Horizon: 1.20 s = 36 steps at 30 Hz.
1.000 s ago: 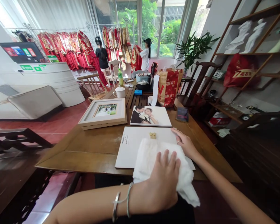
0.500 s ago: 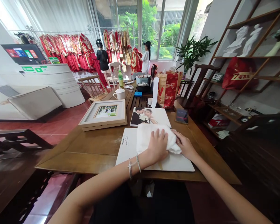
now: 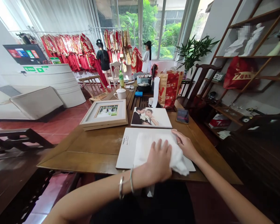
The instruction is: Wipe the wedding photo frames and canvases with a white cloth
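Observation:
A white flat album board (image 3: 128, 146) lies on the wooden table (image 3: 95, 149) in front of me. A white cloth (image 3: 144, 146) is spread over its middle. My left hand (image 3: 159, 161) presses flat on the cloth with fingers stretched out. My right hand (image 3: 186, 145) rests on the board's right edge, fingers extended and touching the cloth's right side; a ring shows on one finger.
A wedding photo print (image 3: 151, 117) and a framed picture (image 3: 104, 113) lie farther back on the table. Beyond stand a white teapot (image 3: 120, 92), a red paper bag (image 3: 169, 88) and a small dark card (image 3: 182, 115). Two people stand by red garments at the window.
My left hand slid the cloth away across the board to its far edge, then back toward me to the middle. The right hand stayed at the board's right edge.

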Motion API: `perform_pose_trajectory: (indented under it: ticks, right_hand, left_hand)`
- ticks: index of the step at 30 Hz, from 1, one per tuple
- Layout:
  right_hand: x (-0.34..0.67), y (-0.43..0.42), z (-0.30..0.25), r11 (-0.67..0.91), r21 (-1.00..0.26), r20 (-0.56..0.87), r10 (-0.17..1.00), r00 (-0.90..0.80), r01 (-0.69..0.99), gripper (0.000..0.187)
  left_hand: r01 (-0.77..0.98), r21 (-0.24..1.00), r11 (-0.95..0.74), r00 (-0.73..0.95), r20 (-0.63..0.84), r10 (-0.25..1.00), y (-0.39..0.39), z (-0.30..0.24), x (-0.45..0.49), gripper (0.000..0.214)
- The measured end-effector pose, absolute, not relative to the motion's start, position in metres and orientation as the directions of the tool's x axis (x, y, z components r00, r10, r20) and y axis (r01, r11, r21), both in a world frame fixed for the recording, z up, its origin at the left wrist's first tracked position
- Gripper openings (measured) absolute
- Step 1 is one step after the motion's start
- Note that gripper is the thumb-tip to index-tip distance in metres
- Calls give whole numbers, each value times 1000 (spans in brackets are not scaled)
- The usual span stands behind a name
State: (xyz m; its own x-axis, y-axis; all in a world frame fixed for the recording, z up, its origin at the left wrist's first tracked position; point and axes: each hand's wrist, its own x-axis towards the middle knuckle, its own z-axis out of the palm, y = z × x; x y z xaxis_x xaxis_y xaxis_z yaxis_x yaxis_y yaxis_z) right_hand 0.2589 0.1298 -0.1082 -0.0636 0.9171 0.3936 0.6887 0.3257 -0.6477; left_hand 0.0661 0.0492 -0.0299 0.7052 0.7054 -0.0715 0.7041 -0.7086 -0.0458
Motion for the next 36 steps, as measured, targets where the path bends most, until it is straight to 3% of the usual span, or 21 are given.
perform_pose_trajectory:
  ticks: [6, 12, 18, 27, 36]
  right_hand:
    - [261, 133, -114, 363, -646, 432, 899, -70, 671, 44]
    - [259, 129, -109, 336, -662, 406, 912, -57, 670, 46]
    - [257, 126, -106, 313, -675, 382, 923, -46, 668, 46]
    - [259, 128, -110, 311, -678, 377, 925, -49, 666, 46]
    - [257, 125, -105, 307, -679, 377, 925, -43, 667, 45]
  left_hand:
    - [782, 8, -623, 623, 20, 782, 123, -31, 65, 62]
    - [802, 39, -597, 597, 16, 802, 135, -37, 28, 61]
    - [796, 44, -604, 604, 6, 797, 118, -38, -18, 65]
    - [752, 97, -652, 659, -81, 748, 35, -30, -33, 92]
    - [759, -18, -651, 651, 48, 758, 127, -37, -33, 58]
